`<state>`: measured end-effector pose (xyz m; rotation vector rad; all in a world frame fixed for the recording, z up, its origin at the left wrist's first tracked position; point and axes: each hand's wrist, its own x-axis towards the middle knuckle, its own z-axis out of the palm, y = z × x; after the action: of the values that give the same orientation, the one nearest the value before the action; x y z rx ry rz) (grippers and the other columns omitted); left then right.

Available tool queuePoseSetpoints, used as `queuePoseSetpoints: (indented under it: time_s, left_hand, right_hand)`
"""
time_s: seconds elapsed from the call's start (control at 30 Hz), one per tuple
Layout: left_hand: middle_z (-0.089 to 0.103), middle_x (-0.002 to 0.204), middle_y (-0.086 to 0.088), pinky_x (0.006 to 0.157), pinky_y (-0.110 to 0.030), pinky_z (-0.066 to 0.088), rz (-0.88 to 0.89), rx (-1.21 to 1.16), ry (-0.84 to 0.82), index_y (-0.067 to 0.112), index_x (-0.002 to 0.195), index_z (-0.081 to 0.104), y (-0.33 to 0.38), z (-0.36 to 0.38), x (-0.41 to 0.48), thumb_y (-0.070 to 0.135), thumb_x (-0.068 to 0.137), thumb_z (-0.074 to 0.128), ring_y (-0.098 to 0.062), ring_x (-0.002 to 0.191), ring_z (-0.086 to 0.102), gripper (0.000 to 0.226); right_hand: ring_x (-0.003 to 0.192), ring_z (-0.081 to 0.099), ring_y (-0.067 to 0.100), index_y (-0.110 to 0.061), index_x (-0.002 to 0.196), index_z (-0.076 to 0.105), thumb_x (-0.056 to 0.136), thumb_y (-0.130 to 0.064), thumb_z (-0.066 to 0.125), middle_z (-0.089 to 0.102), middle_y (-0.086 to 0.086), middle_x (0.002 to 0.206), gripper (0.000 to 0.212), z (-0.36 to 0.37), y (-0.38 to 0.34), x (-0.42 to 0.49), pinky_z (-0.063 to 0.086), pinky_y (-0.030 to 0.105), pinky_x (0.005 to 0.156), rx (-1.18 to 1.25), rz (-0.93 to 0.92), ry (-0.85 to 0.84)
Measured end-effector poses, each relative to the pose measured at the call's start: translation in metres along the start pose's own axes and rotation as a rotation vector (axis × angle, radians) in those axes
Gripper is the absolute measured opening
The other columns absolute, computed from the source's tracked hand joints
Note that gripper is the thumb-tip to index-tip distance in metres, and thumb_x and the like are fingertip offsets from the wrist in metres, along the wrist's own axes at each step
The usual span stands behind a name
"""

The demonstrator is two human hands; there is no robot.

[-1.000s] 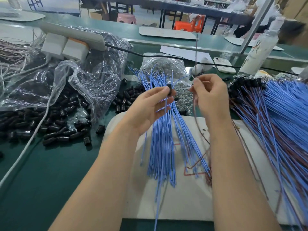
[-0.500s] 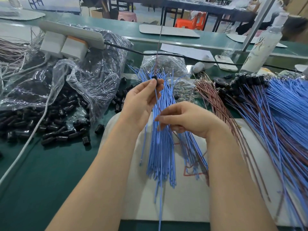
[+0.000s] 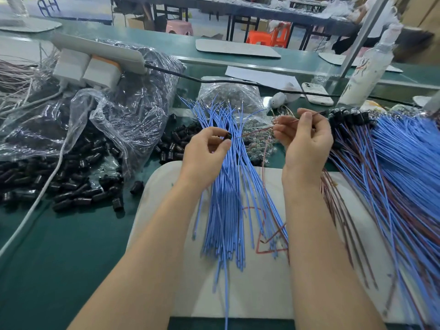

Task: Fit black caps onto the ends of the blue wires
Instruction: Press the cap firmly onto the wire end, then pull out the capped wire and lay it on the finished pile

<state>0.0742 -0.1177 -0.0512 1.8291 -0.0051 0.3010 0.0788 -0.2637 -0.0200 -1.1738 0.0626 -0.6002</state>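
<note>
Left hand [image 3: 204, 151] pinches a cap [image 3: 228, 136] over the blue wires [image 3: 226, 206]; right hand [image 3: 307, 141] pinches a brown wire [image 3: 257, 131]. Loose caps [image 3: 71, 186] lie left.

No legible text anywhere; white bottle [image 3: 364, 75] bears coloured print, too blurred to read.

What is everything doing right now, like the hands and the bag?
Left hand, pinching one black cap
Right hand, pinching a thin brown wire
Blue wires, lying loose on the white mat, uncapped
Plastic bag, open, loose caps spilled beside it
Capped wires, piled at right
</note>
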Motion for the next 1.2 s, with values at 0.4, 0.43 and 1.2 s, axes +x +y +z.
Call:
queuePoseSetpoints:
  time_s: [0.4,0.43,1.2]
  left_hand:
    - [0.065,0.102,-0.001,0.084,-0.024,0.043,0.173,0.319,-0.042,0.016,0.108,0.064,-0.007,0.004,-0.003,0.010,0.092,0.058,-0.015,0.093,0.059,0.019]
    - [0.065,0.103,-0.001,0.085,-0.025,0.044,0.177,0.324,-0.044,0.016,0.109,0.064,-0.007,0.004,-0.003,0.011,0.092,0.058,-0.015,0.094,0.059,0.019]
    - [0.048,0.063,-0.002,0.039,-0.018,0.038,-0.416,-0.911,-0.031,0.010,0.081,0.055,0.012,-0.012,0.002,0.018,0.101,0.040,-0.011,0.046,0.047,0.025]
  right_hand:
    - [0.053,0.060,0.010,-0.008,0.095,0.051,0.103,-0.015,0.039,0.064,0.005,0.069,0.015,0.002,-0.002,-0.003,0.049,0.021,0.052,-0.054,-0.118,0.058]
    - [0.052,0.059,0.010,-0.007,0.097,0.051,0.103,-0.015,0.039,0.064,0.005,0.070,0.015,0.002,-0.002,-0.004,0.049,0.021,0.052,-0.060,-0.113,0.050]
    - [0.053,0.046,0.016,-0.017,0.110,0.046,0.093,-0.004,0.054,0.052,0.005,0.059,0.023,0.040,-0.005,-0.051,0.039,0.030,0.055,-0.565,0.024,-0.842]
